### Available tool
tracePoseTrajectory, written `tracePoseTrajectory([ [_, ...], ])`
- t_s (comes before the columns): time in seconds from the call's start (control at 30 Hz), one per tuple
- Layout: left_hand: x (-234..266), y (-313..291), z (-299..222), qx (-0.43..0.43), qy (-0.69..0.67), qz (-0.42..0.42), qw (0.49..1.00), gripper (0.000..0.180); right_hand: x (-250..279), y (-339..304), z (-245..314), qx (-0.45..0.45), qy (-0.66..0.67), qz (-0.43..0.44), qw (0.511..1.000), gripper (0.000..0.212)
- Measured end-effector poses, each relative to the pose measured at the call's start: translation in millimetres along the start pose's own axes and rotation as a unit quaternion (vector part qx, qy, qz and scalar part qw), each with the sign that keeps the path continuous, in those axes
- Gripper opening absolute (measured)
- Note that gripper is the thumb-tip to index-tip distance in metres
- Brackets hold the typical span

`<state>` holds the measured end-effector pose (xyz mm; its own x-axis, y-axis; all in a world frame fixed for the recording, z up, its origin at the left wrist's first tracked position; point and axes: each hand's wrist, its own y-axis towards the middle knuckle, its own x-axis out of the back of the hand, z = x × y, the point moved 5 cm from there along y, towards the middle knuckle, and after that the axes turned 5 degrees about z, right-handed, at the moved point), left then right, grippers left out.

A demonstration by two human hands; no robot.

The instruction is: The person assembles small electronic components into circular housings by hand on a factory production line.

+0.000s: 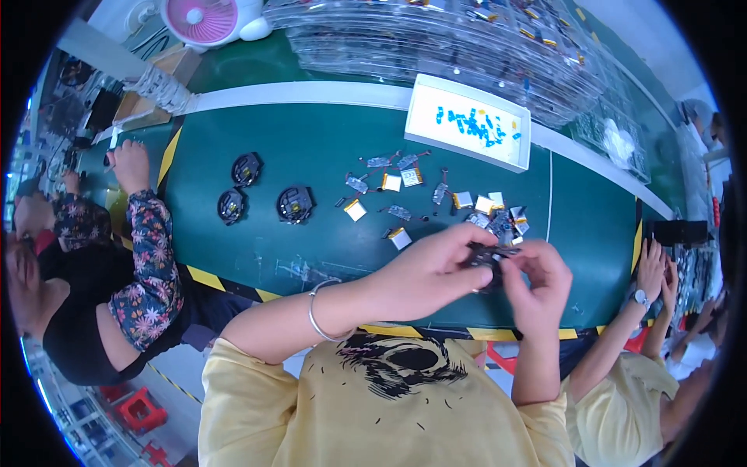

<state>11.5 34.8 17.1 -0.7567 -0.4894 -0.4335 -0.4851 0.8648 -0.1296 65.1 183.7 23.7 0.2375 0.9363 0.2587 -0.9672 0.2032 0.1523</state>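
Note:
My left hand (436,274) grips a small black plastic housing (484,260) over the table's front part, thumb on top. At its right edge, my right hand (541,282) pinches with thumb and fingertips; any smaller part between those fingertips is hidden. Just beyond my hands lies a pile of silver battery cells and small circuit boards (504,222). Farther left are loose battery cells (355,210) and wired circuit boards (357,184), spread apart. Three round black housings (295,204) rest on the green tabletop (210,132) at the left.
A white box (428,100) holding blue pieces stands at the back. Behind it are stacked clear trays (436,54) with parts. A pink and white fan (204,22) sits at the back left. Co-workers' arms (148,222) are at the left and right, beyond yellow-black tape (170,156).

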Motion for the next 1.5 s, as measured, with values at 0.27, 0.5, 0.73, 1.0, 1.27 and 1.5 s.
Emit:
tracePoseTrajectory([
  [0.27,107,-50,-66,-0.127,0.694,-0.252,0.663,0.021,181,-21,-88,-0.062,-0.181,-0.196,0.962,0.006],
  [0.5,114,-57,-50,-0.011,0.66,-0.26,0.704,0.012,178,-27,-52,-0.086,-0.478,-0.304,0.819,0.022],
  [0.73,98,-76,-41,0.021,0.383,-0.368,0.847,0.015,-22,4,40,0.228,-0.326,0.033,0.917,0.013],
  [1.0,100,-75,-38,0.019,0.63,-0.33,0.703,0.013,-108,17,53,0.306,-0.247,0.212,0.895,0.021],
  [1.27,50,-65,0,-0.052,0.054,-0.183,0.98,0.021,-104,7,43,0.34,-0.211,0.144,0.905,0.035],
  [1.5,48,-82,-38,-0.012,0.167,-0.16,0.973,0.03,-74,24,36,0.197,-0.047,0.142,0.969,0.019],
])
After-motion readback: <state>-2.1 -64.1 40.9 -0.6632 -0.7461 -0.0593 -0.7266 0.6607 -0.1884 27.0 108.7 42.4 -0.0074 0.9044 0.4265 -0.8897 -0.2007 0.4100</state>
